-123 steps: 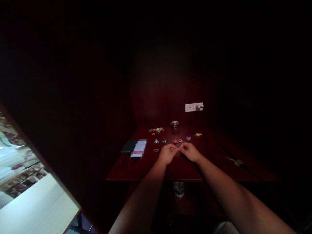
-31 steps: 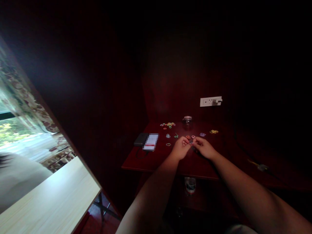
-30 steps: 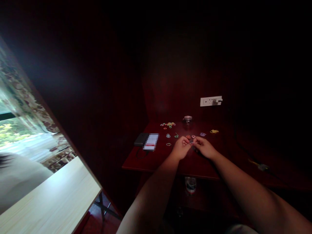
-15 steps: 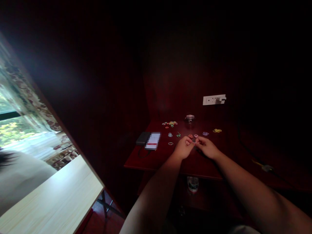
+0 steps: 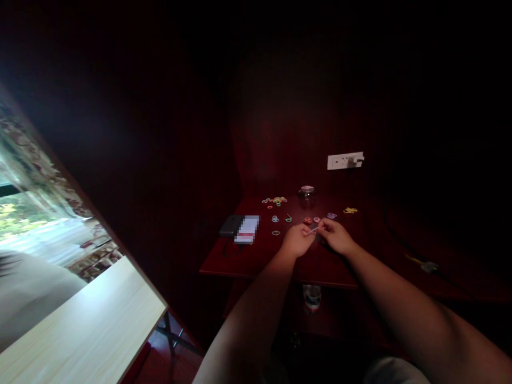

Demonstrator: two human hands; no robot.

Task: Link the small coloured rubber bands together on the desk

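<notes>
My left hand (image 5: 298,239) and my right hand (image 5: 336,236) meet over the dark red table (image 5: 244,266), fingertips pinched. A thin pale pink hair tie (image 5: 312,231) stretches between them, each hand gripping an end. Just beyond my fingers lie orange-red hair ties (image 5: 308,220) and pink hair ties (image 5: 317,219). Purple hair ties (image 5: 332,216) and yellow hair ties (image 5: 350,210) are off to the right. On the left are green hair ties (image 5: 288,219), light blue hair ties (image 5: 275,218) and a single band (image 5: 276,233) of unclear colour.
A mixed pile of hair ties (image 5: 279,200) and a clear lidded jar (image 5: 307,192) stand at the back. A phone (image 5: 247,229) lies beside a black box (image 5: 231,226) at left. Below is another jar (image 5: 312,297). A cable connector (image 5: 429,266) lies right.
The pink hair tie now shows as a longer strip between my hands, which have drawn slightly apart. The whole view has shifted a little, so the scene sits further left.
</notes>
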